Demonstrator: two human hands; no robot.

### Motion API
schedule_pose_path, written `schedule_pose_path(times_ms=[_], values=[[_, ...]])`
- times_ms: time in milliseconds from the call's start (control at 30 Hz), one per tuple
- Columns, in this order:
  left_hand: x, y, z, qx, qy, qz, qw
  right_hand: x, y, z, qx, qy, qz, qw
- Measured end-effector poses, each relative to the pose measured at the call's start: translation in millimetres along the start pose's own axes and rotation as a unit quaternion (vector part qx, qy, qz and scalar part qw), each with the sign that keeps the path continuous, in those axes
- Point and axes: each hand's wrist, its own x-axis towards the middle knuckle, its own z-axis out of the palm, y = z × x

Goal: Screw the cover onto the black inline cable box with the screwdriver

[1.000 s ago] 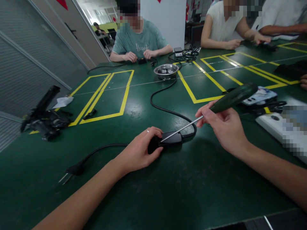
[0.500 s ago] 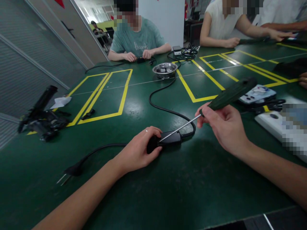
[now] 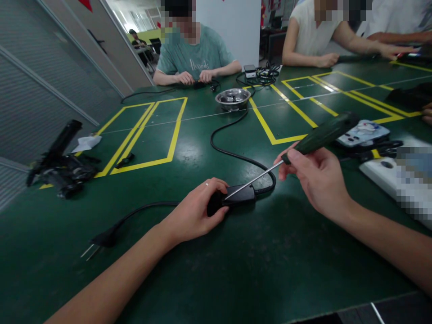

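Observation:
My left hand (image 3: 197, 211) is closed around the left part of a small black plastic box (image 3: 241, 195) in line on a power cord, holding it against the green table (image 3: 216, 279). In my right hand (image 3: 315, 180) is a screwdriver (image 3: 326, 132) with a thick dark green handle, its fingers wrapped near the shaft. The thin metal shaft slants down to the left, and its tip touches the top of the box beside my left fingers. From the box's left side the cord runs to a two-pin plug (image 3: 104, 238); from its right a black cable (image 3: 232, 155) curves away.
A metal bowl (image 3: 232, 100) with small dark parts stands beyond the cable. Dark clamp-like equipment (image 3: 64, 166) lies at the left. At the right are a phone (image 3: 362, 132) and a white device (image 3: 381, 173). Across the table, a person in green (image 3: 199, 54) handles a black cable.
My hands, the screwdriver and the box stay almost in place; the screwdriver handle's far end dips slightly. The view shifts a little.

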Motion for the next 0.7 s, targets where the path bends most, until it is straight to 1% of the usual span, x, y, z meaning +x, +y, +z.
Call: schedule_pose_path(times_ms=[67, 100, 133, 267, 367, 467, 567, 700], values=[[-0.3, -0.2, 0.2, 0.0, 0.003, 0.0, 1.0, 0.4, -1.1, 1.1, -0.07, 0.018, -0.013, 0.997], [-0.4, -0.4, 0.3, 0.001, 0.002, -0.001, 1.0, 0.1, -1.2, 1.5, -0.081, 0.021, -0.015, 0.996], [-0.4, -0.5, 0.5, 0.001, 0.001, -0.002, 1.0, -0.3, -0.9, 1.8, -0.067, 0.019, -0.015, 0.997], [-0.4, -0.8, 1.2, 0.002, 0.003, 0.001, 1.0, -2.2, 2.1, 0.8, 0.068, -0.017, 0.013, 0.997], [-0.4, -0.6, 1.3, 0.001, 0.005, 0.005, 1.0, -1.7, 3.2, 0.0, 0.073, -0.031, 0.031, 0.996], [-0.3, -0.3, 0.7, 0.003, 0.004, 0.003, 1.0, 0.5, 2.7, 1.7, 0.05, -0.016, 0.036, 0.998], [0.2, -0.2, 0.2, 0.004, 0.002, 0.002, 1.0, 5.8, 2.8, 2.1, 0.051, 0.011, 0.06, 0.997], [0.6, 0.3, -0.3, 0.008, 0.001, 0.003, 1.0, 21.9, 7.3, -9.2, 0.058, 0.067, 0.084, 0.992]])
